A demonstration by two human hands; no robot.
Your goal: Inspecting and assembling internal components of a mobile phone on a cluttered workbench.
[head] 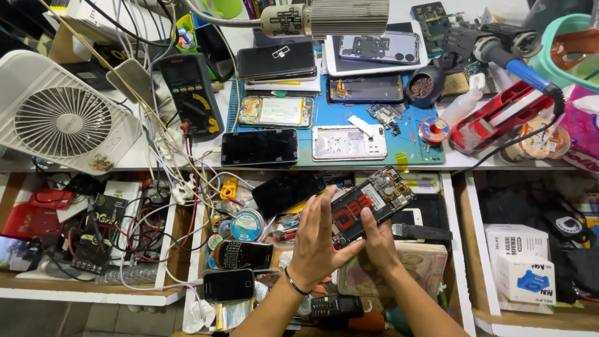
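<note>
Both hands are up over the open drawer [430, 243], working an opened phone [371, 203], its back cover off and its circuit board and black battery bare. The left hand [315, 246] lies flat against the phone's near edge, fingers spread and straight, bracing rather than closing round it. The right hand [379, 240] grips the lower end from beneath, thumb pressed on the battery. The phone sits tilted, just below the blue work mat [334, 115] on the bench. On that mat, two more stripped phones lie side by side. Left of the mat stands a dark multimeter [190, 93], farther left a white desk fan [62, 118]. Right of the mat rests a blue-handled soldering iron [521, 68].
</note>
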